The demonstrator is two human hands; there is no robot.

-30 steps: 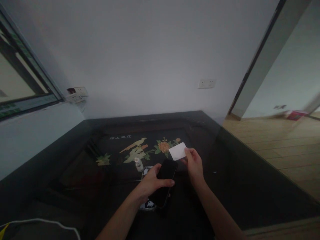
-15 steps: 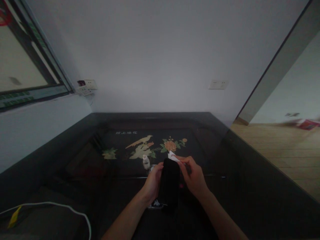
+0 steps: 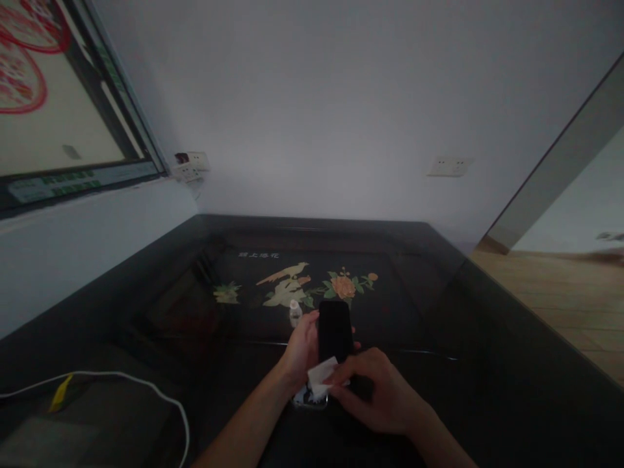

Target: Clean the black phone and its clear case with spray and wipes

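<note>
A black smartphone (image 3: 335, 328) rests upright in my left hand (image 3: 303, 351), its dark face towards me and my fingertips showing past its right edge. Pinched in my right hand (image 3: 373, 390) is a small white wipe (image 3: 322, 375), lying across the phone's lower part. Below the wipe, a clear phone case (image 3: 311, 398) with a dark and white pattern lies on the table, partly hidden by my hands. Just beyond my left hand stands a small clear bottle (image 3: 295, 315) with a white top.
The glossy black table (image 3: 244, 390) carries an inlaid bird and flower picture (image 3: 341, 286). A white cable (image 3: 146, 383) with a yellow tag (image 3: 60, 393) curves across the left. Wall sockets (image 3: 449, 166) and a window (image 3: 63, 130) lie beyond.
My right hand has moved the wipe from the phone's top edge down to its lower part. The phone's face has turned more towards me. The view has shifted slightly left.
</note>
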